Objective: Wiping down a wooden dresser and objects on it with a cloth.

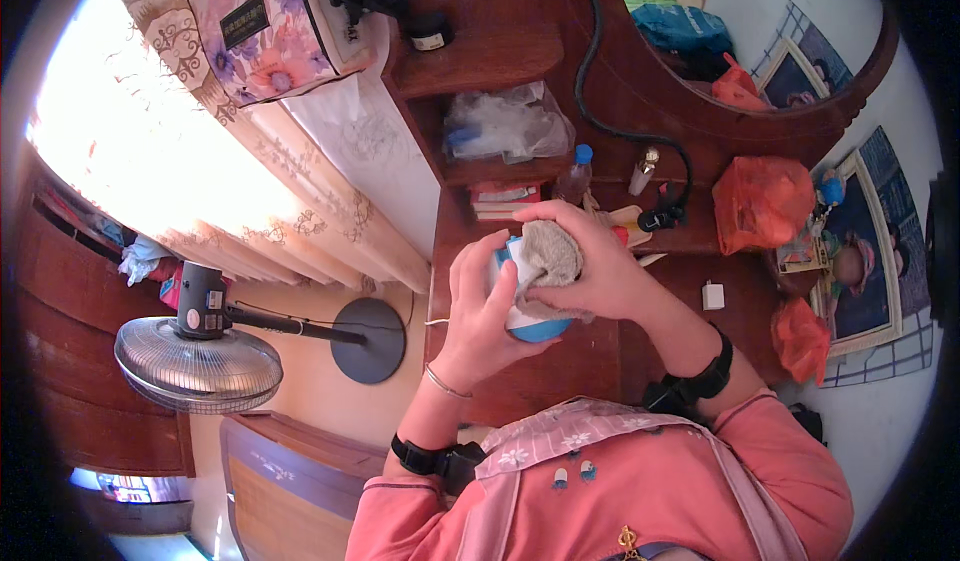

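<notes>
My left hand (480,306) grips a white and blue object (538,328), perhaps a small appliance, above the wooden dressing table (517,381). A short white cord (436,322) shows beside that hand, and where it leads is hidden. Bunched in my right hand (607,272) is a grey-beige cloth (551,253), pressed against the object's side. Cloth and fingers cover much of the object, so its exact kind cannot be told.
Behind my hands stand a blue-capped plastic bottle (576,175) and a small gold-topped bottle (643,171). A black flexible-neck holder (592,58) arches over the shelves. To the right are a white charger plug (713,295) and red plastic bags (761,201). At left stands a fan (199,366).
</notes>
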The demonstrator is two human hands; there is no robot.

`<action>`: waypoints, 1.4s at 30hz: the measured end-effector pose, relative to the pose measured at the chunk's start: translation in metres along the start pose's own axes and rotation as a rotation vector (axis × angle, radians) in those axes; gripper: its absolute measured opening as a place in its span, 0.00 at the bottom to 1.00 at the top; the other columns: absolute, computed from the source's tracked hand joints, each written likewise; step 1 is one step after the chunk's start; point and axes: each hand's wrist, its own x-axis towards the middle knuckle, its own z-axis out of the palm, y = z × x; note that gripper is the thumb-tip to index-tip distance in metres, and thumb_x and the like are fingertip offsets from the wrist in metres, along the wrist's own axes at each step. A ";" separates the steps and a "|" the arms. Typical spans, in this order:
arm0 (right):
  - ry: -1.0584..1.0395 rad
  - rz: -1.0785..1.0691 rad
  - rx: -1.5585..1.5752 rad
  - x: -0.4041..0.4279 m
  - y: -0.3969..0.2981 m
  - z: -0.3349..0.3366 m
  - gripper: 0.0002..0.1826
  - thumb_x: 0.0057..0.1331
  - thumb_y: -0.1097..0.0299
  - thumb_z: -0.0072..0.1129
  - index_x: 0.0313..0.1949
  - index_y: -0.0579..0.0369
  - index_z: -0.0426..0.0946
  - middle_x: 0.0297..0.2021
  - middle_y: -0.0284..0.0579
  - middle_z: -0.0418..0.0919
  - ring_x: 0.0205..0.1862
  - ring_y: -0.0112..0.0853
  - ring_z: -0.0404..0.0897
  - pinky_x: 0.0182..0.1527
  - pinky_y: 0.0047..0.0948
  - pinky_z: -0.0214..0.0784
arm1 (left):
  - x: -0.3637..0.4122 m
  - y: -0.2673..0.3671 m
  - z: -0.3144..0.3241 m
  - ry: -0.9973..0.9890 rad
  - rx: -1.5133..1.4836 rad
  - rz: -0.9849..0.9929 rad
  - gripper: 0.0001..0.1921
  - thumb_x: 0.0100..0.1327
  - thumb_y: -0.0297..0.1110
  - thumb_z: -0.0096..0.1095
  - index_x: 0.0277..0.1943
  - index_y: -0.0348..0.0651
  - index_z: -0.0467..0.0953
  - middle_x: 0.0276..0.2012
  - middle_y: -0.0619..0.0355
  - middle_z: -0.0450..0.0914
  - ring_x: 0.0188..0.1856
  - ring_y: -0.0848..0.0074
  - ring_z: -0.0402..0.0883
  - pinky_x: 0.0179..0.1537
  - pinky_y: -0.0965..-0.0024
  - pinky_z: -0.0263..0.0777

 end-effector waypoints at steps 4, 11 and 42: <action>-0.001 0.124 0.045 0.006 0.019 -0.006 0.17 0.56 0.76 0.57 0.46 0.60 0.71 0.40 0.41 0.77 0.44 0.26 0.74 0.49 0.26 0.66 | 0.002 0.004 -0.002 -0.008 -0.198 -0.150 0.64 0.24 0.39 0.81 0.67 0.40 0.45 0.58 0.43 0.59 0.56 0.50 0.61 0.56 0.52 0.56; -0.070 0.176 0.289 0.005 0.017 -0.012 0.18 0.58 0.80 0.51 0.50 0.60 0.70 0.46 0.40 0.75 0.49 0.24 0.72 0.53 0.25 0.63 | -0.001 0.002 0.003 0.124 -0.931 -0.407 0.67 0.28 0.44 0.83 0.68 0.41 0.40 0.60 0.48 0.59 0.61 0.61 0.61 0.59 0.60 0.61; -0.095 0.214 0.219 0.017 0.020 -0.004 0.25 0.47 0.82 0.53 0.48 0.57 0.72 0.44 0.43 0.75 0.48 0.29 0.73 0.53 0.28 0.62 | -0.019 -0.012 0.004 0.139 -1.494 -1.034 0.37 0.57 0.51 0.60 0.62 0.36 0.57 0.56 0.53 0.67 0.57 0.69 0.69 0.57 0.64 0.64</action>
